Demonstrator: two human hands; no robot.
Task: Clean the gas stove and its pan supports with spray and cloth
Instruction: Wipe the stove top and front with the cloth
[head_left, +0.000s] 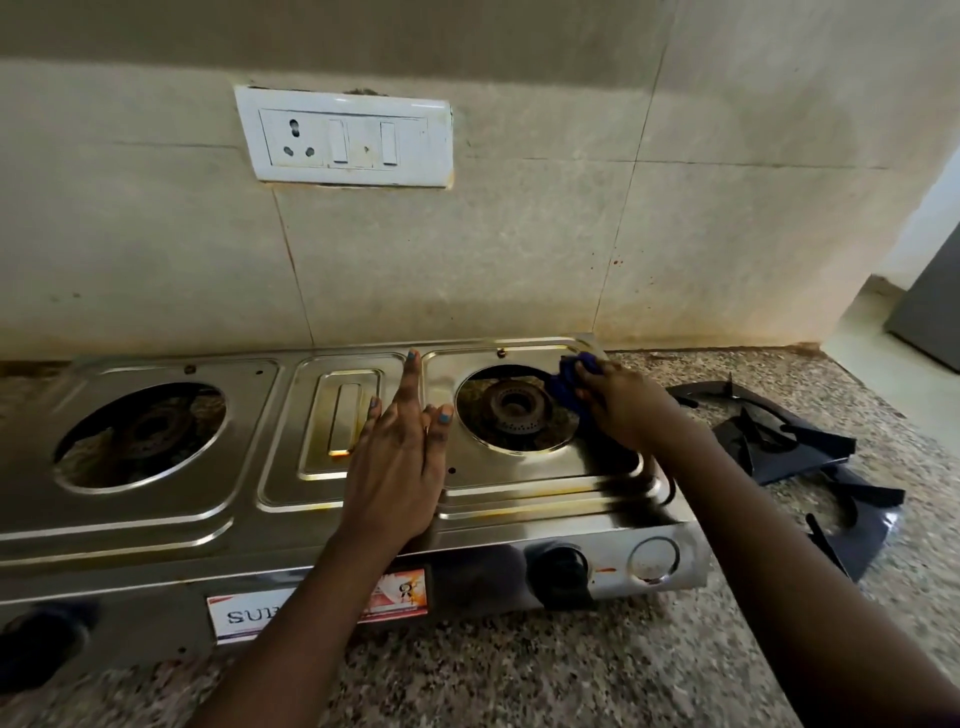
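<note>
Stove (218, 499) gets steadied by the flat, spread left hand (400, 457) so the right hand (621, 402), gripping the blue cloth (569, 382), can scrub around the burner (514, 408).

Left hand (397, 457) flat, fingers straight; right hand (626, 408) curled, gripping.

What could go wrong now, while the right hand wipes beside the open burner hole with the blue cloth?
1. The blue cloth hangs over the edge of the right burner hole, so it may snag on the burner.
2. The left hand presses flat on the gas stove; on wet steel it might slip.
3. The two pan supports lie stacked on the counter just beside the right hand, so a wide stroke may knock them.
</note>
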